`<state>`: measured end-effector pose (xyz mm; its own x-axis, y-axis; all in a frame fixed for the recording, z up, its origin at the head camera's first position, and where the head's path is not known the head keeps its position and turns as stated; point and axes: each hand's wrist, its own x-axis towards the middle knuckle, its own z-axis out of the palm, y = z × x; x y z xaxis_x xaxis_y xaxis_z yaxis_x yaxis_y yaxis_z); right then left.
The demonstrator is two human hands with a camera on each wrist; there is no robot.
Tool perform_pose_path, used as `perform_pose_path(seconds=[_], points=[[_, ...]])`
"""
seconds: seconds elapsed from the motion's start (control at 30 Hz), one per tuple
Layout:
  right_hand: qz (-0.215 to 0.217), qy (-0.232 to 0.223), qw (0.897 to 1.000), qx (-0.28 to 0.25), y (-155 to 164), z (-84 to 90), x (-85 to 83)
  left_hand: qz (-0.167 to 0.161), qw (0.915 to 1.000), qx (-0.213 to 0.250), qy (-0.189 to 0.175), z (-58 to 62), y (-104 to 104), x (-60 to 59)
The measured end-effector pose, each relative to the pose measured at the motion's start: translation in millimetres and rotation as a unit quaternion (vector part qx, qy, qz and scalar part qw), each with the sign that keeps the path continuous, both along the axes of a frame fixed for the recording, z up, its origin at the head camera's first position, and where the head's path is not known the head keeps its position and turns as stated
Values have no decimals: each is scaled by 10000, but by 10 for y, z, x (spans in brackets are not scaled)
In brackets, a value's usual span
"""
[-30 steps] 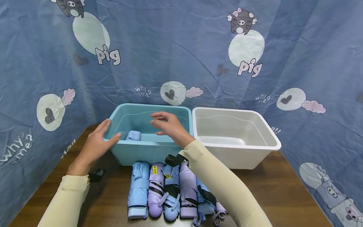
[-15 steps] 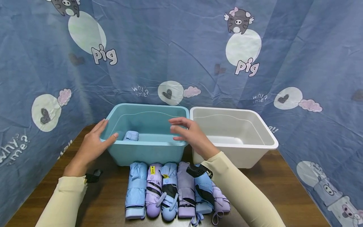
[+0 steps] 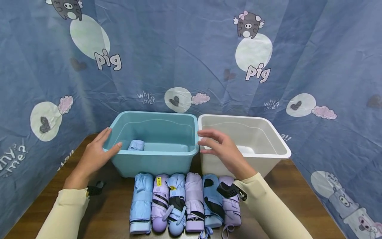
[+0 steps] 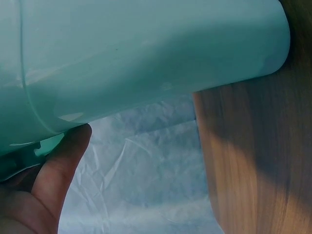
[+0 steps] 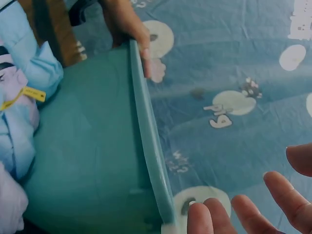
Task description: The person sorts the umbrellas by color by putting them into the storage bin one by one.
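Blue printed cloth backdrop (image 3: 191,59) hangs behind and to both sides of the hands, with pig and heart motifs. Brown wooden surface (image 3: 286,199) lies under everything.

Teal bin (image 3: 155,162) sits between the two hands; white bin (image 3: 268,139) stands just right of it, walls touching or nearly so.

Left hand (image 3: 95,156) rests on the teal bin's left rim, fingers straight along the outer wall, thumb hooked over the near corner. Right hand (image 3: 222,149) hovers over the near left corner of the white bin, fingers spread and relaxed, holding nothing.

One folded light-blue umbrella (image 3: 136,145) lies inside the teal bin, just right of the left thumb.

Row of six folded umbrellas (image 3: 182,202), blue and lilac, lies on the surface in front of the bins, below and between the hands; the right sleeve (image 3: 268,205) overlaps the rightmost.
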<state>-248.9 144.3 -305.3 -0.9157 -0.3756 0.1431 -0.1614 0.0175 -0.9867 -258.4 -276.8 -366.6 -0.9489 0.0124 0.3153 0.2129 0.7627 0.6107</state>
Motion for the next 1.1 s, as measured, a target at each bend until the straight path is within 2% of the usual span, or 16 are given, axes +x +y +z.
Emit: perform_pose_path(seconds=[0.37, 0.83, 1.1], points=[[-118, -12, 9996, -267, 403, -116, 227, -35, 10000, 26, -16, -13, 3, -19], [-297, -65, 9995, 76, 736, -393, 413, -35, 9999, 33, -96, -13, 2, -12], [-478, -37, 9988, 45, 858, -547, 488, -11, 10000, 39, -29, -14, 5, -2]])
